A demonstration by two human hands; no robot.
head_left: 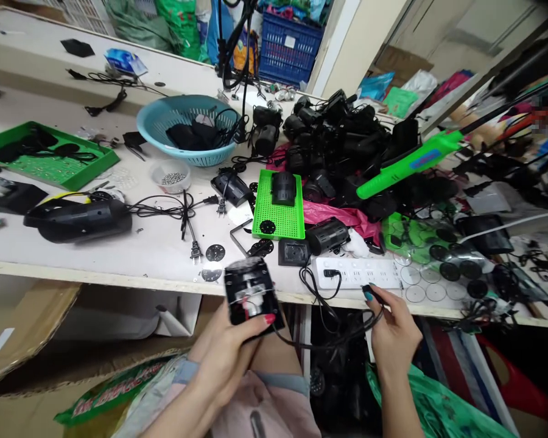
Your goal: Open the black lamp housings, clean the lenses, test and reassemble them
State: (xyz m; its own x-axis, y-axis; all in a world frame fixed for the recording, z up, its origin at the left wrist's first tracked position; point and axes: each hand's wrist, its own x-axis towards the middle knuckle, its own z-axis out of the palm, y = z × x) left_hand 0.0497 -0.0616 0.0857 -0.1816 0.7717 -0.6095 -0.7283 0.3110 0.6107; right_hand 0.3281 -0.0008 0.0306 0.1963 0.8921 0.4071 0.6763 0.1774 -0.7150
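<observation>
One black housing (249, 285) gripped in left hand (237, 344), cord (319, 347) trailing off it, right hand (395, 322) pinching plug (366, 289) near power strip (356, 274)

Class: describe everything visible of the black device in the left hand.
The black device looks like boxy hard plastic, its upward face showing whitish and red parts. The left hand holds it tilted by the table's front edge, thumb across its lower part. A black cord appears to run from its lower right to the right hand. Its underside is hidden.
</observation>
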